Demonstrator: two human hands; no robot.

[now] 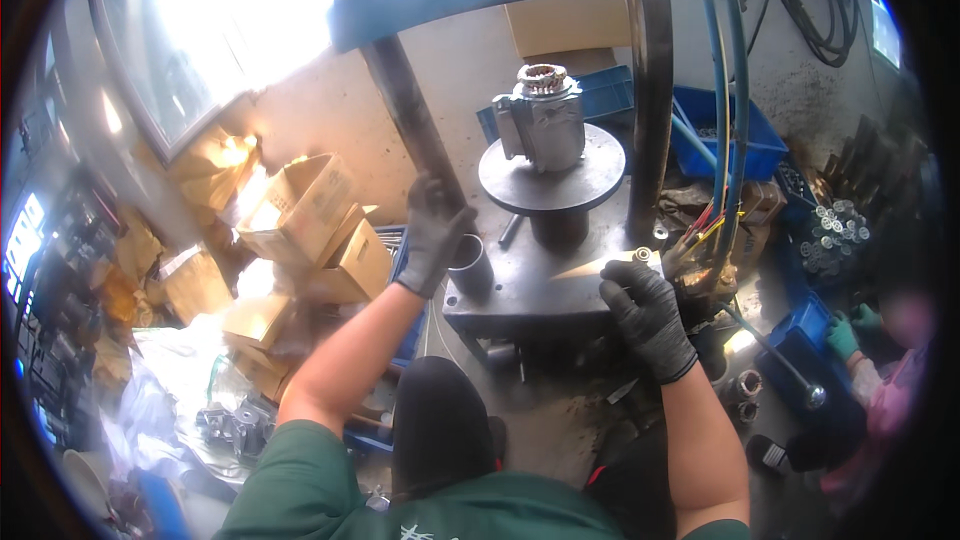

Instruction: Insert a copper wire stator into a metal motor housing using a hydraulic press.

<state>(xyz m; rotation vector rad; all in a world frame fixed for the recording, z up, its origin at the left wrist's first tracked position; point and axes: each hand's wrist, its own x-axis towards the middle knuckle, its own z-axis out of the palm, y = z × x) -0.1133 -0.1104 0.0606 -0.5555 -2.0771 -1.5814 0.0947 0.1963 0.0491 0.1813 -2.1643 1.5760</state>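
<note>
Head view | left dark-gloved hand (435, 238): fingers apart; right dark-gloved hand (650, 318): cannot tell if gripping | grey metal motor housing (557, 132): upright on round steel platform (600, 168), upper centre | probably positioning; next, centring check

Lit by white glare from a large window (215, 25) at upper left, backed by a pale, scuffed wall (325, 105), and floored below with grey, dark-stained floor (545, 405).
</note>
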